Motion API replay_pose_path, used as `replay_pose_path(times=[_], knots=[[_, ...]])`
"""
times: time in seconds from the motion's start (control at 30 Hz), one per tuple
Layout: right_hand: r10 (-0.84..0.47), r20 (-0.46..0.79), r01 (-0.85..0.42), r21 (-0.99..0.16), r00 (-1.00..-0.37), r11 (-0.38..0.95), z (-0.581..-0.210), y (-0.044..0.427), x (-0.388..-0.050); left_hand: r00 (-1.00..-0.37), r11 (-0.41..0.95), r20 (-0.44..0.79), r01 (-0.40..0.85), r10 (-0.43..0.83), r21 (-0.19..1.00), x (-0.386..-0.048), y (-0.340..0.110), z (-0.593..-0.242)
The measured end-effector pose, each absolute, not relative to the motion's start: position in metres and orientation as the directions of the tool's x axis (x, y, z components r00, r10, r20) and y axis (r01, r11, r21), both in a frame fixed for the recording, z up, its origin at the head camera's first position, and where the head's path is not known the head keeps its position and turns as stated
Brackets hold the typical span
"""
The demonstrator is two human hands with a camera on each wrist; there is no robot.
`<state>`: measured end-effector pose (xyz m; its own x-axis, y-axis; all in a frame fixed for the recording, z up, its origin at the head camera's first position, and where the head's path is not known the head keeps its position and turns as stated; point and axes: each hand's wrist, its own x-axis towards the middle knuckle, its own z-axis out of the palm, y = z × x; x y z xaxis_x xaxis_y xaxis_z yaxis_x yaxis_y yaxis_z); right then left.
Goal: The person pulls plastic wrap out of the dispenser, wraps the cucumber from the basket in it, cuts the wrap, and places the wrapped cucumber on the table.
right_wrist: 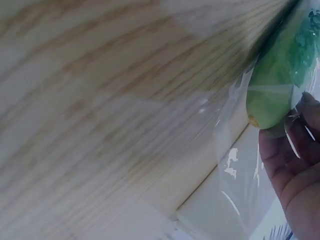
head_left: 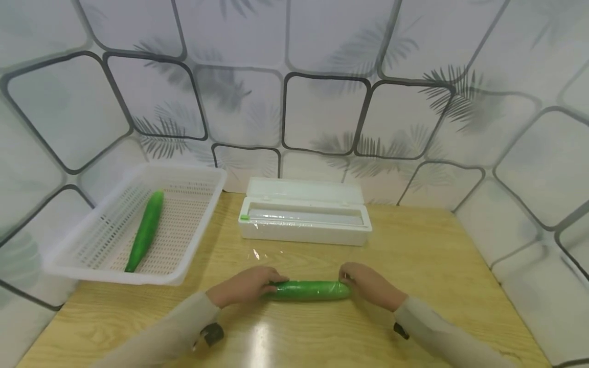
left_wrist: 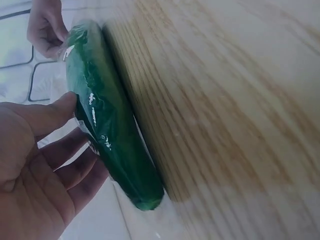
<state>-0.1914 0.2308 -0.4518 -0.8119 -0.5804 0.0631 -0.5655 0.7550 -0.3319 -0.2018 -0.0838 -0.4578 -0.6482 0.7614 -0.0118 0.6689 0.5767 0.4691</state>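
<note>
The cucumber [head_left: 310, 291] lies crosswise on the table [head_left: 414, 245], left hand [head_left: 244, 286] at its left part, right hand [head_left: 374, 287] at its right end. Beyond stands the film dispenser [head_left: 303, 234]; left, a basket [head_left: 112, 277] contains a second cucumber [head_left: 146, 232].

Corner: we read it as a small, home-like kitchen or food-preparation spot, though we cannot tell which.
Pale wall covering with grey rounded outlines and leaf prints [head_left: 322, 112]: decorative, and we see it behind and on both sides.
Yellow-brown wood-grain tabletop [head_left: 414, 255]: serves as our work surface.
White slotted plastic basket [head_left: 154, 279]: kitchenware, holding a long bare green cucumber [head_left: 146, 232].
White oblong plastic film dispenser [head_left: 303, 234]: we know it from kitchens.
Film-wrapped green cucumber [head_left: 308, 290]: food being handled here.
</note>
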Motion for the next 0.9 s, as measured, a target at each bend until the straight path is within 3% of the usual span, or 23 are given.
replay_pose_path(times=[0.37, 0.47, 0.57, 0.63, 0.73, 0.8, 0.9], knots=[[-0.565, 0.028, -0.506, -0.481, -0.825, 0.716, -0.464, 0.246, -0.211, -0.668, 0.583, -0.05, 0.609, 0.743, 0.538, -0.206, -0.09, -0.464], [-0.543, 0.03, -0.488, -0.482, -0.839, 0.727, -0.465, 0.249, -0.211, -0.662, 0.579, -0.051, 0.612, 0.748, 0.539, -0.208, -0.091, -0.465], [-0.504, 0.11, -0.495, -0.452, -0.857, 0.743, -0.464, 0.25, -0.208, -0.66, 0.577, -0.06, 0.605, 0.749, 0.548, -0.208, -0.091, -0.466], [-0.533, 0.228, -0.579, -0.376, -0.815, 0.724, -0.463, 0.248, -0.202, -0.661, 0.578, -0.074, 0.59, 0.746, 0.564, -0.208, -0.09, -0.467], [-0.657, 0.385, -0.751, -0.181, -0.648, 0.635, -0.46, 0.237, -0.192, -0.663, 0.577, -0.083, 0.576, 0.744, 0.579, -0.207, -0.091, -0.467], [-0.739, 0.414, -0.823, -0.049, -0.532, 0.565, -0.459, 0.229, -0.186, -0.668, 0.582, -0.087, 0.568, 0.739, 0.582, -0.208, -0.092, -0.467], [-0.788, 0.369, -0.843, 0.023, -0.492, 0.537, -0.459, 0.221, -0.183, -0.669, 0.582, -0.082, 0.571, 0.739, 0.579, -0.21, -0.092, -0.467]])
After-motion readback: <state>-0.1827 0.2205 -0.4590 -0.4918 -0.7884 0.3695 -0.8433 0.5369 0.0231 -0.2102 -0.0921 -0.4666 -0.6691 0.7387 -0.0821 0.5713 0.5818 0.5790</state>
